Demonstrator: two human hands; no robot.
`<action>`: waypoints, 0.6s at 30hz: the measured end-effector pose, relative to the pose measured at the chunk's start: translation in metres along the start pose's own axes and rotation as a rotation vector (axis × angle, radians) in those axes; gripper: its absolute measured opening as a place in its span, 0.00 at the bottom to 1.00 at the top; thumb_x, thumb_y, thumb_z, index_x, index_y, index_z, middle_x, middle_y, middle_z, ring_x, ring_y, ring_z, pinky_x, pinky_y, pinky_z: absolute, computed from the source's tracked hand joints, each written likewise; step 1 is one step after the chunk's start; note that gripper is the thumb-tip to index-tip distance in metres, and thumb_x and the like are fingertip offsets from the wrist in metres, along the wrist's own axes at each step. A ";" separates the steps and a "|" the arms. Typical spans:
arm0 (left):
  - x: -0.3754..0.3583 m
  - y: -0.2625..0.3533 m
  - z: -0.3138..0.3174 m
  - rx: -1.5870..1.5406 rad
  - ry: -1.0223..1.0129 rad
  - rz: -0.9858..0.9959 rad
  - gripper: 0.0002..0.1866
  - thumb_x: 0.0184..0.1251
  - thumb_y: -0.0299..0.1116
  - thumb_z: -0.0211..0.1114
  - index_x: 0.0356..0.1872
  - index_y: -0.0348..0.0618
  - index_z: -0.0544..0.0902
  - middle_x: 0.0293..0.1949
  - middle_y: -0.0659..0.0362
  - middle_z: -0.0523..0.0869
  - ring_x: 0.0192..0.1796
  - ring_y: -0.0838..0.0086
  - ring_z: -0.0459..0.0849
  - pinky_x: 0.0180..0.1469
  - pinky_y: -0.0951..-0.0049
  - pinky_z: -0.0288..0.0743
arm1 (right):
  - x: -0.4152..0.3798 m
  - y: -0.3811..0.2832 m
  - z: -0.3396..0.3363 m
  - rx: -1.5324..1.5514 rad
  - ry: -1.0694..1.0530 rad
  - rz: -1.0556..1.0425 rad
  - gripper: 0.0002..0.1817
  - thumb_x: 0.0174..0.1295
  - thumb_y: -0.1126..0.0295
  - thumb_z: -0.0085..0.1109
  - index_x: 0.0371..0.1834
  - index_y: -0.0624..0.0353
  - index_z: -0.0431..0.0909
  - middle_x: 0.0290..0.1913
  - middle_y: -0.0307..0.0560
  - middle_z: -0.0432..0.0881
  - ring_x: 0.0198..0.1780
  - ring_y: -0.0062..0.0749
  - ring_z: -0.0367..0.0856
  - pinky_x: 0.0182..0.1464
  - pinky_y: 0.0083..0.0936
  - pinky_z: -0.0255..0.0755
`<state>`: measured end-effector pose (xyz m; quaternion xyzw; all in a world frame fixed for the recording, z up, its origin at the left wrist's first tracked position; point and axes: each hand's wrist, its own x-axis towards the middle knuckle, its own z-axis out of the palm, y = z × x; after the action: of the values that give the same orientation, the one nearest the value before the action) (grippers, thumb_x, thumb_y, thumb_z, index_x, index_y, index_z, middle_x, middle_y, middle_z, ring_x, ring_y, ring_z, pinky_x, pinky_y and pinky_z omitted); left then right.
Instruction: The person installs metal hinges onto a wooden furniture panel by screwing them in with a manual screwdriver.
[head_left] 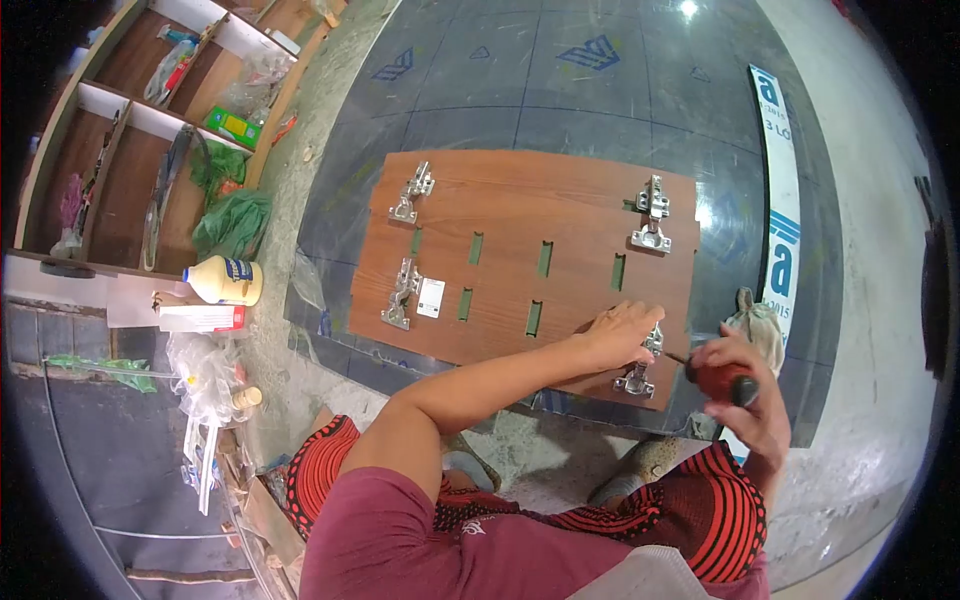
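A brown wood-grain panel [520, 215] with several slots cut through it lies flat on the dark sheet. Metal cabinet hinges stand near its corners, one of them at the upper right [651, 218] and another at the lower left [402, 296]. My left hand [618, 337] is closed on the lower right hinge [636, 380], its fingers partly covering the arm. In my right hand [755, 400] is a screwdriver [716, 380] with a red and black handle, its shaft pointing left toward that hinge. The tip is hard to make out. A white label [431, 297] lies on the panel beside the lower left hinge.
Under the panel is a large dark sheet [480, 90] with printed logos. On its right side lie a white printed strip [780, 200] and a crumpled cloth [757, 330]. At left are a compartmented wooden cabinet [100, 100], a yellowish bottle [225, 280] and plastic bags [205, 375].
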<state>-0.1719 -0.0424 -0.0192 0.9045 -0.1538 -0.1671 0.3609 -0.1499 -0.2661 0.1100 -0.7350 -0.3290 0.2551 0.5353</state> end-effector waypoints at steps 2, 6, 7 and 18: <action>0.000 -0.001 0.002 -0.008 0.014 -0.002 0.31 0.49 0.39 0.72 0.53 0.42 0.68 0.45 0.48 0.75 0.53 0.50 0.73 0.52 0.52 0.69 | 0.007 -0.005 0.010 -0.128 -0.009 -0.032 0.33 0.46 0.62 0.72 0.54 0.61 0.68 0.50 0.48 0.75 0.60 0.32 0.70 0.68 0.38 0.52; 0.001 -0.002 0.000 0.025 0.009 -0.001 0.30 0.49 0.39 0.72 0.52 0.42 0.68 0.45 0.48 0.75 0.53 0.50 0.74 0.52 0.53 0.70 | -0.002 -0.013 0.008 0.306 0.228 0.015 0.33 0.44 0.64 0.73 0.55 0.58 0.69 0.55 0.48 0.72 0.60 0.33 0.70 0.66 0.32 0.55; 0.001 -0.001 0.000 0.015 0.012 -0.001 0.30 0.49 0.39 0.72 0.52 0.42 0.68 0.45 0.48 0.75 0.53 0.50 0.74 0.52 0.53 0.70 | -0.008 -0.007 0.010 0.417 0.259 0.070 0.36 0.45 0.64 0.73 0.58 0.58 0.67 0.54 0.48 0.73 0.60 0.35 0.70 0.65 0.33 0.57; 0.005 -0.003 0.003 0.014 -0.012 0.021 0.31 0.47 0.36 0.73 0.51 0.41 0.67 0.47 0.47 0.76 0.53 0.50 0.75 0.52 0.54 0.70 | -0.014 0.004 0.004 0.253 0.246 0.073 0.43 0.39 0.69 0.74 0.62 0.58 0.62 0.49 0.48 0.75 0.58 0.38 0.72 0.66 0.38 0.57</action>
<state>-0.1677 -0.0440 -0.0241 0.9042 -0.1669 -0.1678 0.3556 -0.1615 -0.2754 0.1052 -0.6988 -0.1992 0.2220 0.6502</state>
